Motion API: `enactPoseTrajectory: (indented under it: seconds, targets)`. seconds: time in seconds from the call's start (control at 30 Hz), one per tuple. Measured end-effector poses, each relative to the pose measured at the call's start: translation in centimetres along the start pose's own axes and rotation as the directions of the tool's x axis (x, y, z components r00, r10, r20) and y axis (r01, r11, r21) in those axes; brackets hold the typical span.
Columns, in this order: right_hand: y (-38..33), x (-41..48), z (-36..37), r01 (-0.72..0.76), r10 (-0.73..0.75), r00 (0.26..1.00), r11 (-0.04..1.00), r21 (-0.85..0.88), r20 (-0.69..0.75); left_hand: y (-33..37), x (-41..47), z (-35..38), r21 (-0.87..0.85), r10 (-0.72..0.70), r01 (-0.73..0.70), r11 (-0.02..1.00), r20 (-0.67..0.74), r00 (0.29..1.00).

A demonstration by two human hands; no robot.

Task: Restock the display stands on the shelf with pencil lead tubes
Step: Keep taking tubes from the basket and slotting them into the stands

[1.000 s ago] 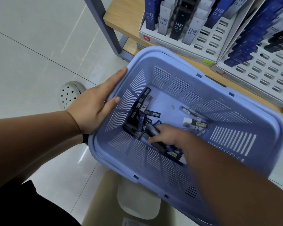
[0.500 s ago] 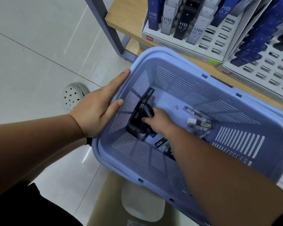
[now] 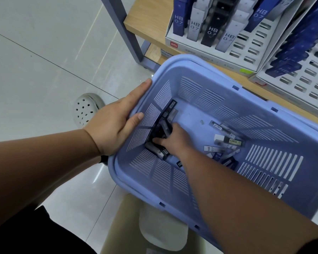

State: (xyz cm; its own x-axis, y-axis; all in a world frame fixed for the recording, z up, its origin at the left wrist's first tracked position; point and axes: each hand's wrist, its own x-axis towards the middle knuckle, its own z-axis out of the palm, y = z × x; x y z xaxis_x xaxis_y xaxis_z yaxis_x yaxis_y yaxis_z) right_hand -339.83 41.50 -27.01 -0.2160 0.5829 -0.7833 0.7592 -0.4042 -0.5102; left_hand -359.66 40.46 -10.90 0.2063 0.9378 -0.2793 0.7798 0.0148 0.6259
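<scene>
The left hand (image 3: 114, 123) holds the blue basket (image 3: 200, 60) at its left wall: the grip is a pinch, with the thumb laid on the slotted inner face and the fingers stretched along the outer face up to the rim. The right hand (image 3: 173, 140) reaches down to the basket floor at the foot of that same wall. Its grip is closed, fingers curled round a few dark pencil lead tubes (image 3: 164, 125) from the pile there; how many it holds cannot be told because of blur. The tubes in this pile lie flat with their long axes roughly parallel to the left wall, ends pointing towards the far rim and the near rim of the basket. A second group of loose tubes (image 3: 228, 142) lies flat towards the right side of the basket floor, apart from the pile, with long axes in mixed directions. Beyond the far rim of the basket, on the wooden shelf (image 3: 149, 24), stands a white display stand (image 3: 246, 52). Its stocked tubes (image 3: 212, 32), marked HB 0.7, stand on end in rows, long axes leaning away from the basket. Another display stand (image 3: 301, 83) sits just beside it, past the far right corner of the basket.
</scene>
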Motion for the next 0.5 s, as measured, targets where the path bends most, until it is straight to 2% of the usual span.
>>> enactPoseTrajectory:
  seconds: [0.1, 0.33, 0.5]
  targets:
    - [-0.2, 0.2, 0.6, 0.005, -0.002, 1.000, 0.993, -0.115, 0.026, 0.0, 0.0, 0.0, -0.007, 0.008, -0.008, 1.000, 0.004, 1.000]
    - [-0.9, 0.6, 0.5, 0.035, -0.013, 0.996, 0.971, -0.237, 0.093, 0.0, 0.1, 0.0, -0.023, 0.007, -0.006, 1.000, 0.012, 1.000]
    - [-0.5, 0.7, 1.3, 0.050, -0.018, 0.992, 0.966, -0.253, 0.127, -0.1, 0.0, 0.0, -0.028, 0.007, -0.007, 1.000, 0.005, 1.000]
